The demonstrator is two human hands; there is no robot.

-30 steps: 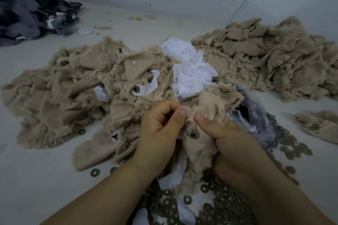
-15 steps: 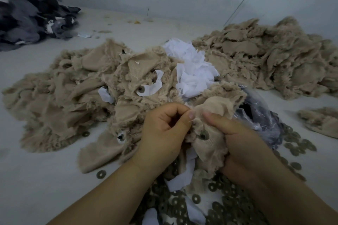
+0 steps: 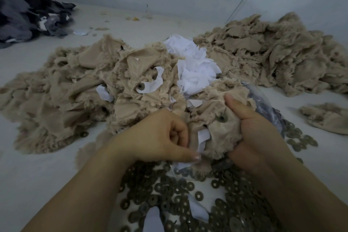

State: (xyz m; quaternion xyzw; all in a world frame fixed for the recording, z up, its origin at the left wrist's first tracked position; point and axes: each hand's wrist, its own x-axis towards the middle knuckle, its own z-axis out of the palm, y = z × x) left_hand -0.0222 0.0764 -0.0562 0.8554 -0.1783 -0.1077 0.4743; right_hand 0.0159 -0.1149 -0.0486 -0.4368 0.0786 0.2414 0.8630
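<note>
A grey fabric heap (image 3: 20,11) lies far left, metal washers (image 3: 165,188) scattered nearby.

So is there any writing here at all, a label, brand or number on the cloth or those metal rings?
No readable text anywhere. The beige fabric piece held by the left hand and right hand is plain; so are the white strips. The metal rings and the white scraps in the dark pile are too blurred to show any marking.

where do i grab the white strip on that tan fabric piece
Pinch the white strip at its loose lower end, coming from the lower left, as the left hand does. That end hangs free of the tan piece, which the right hand grips.
</note>
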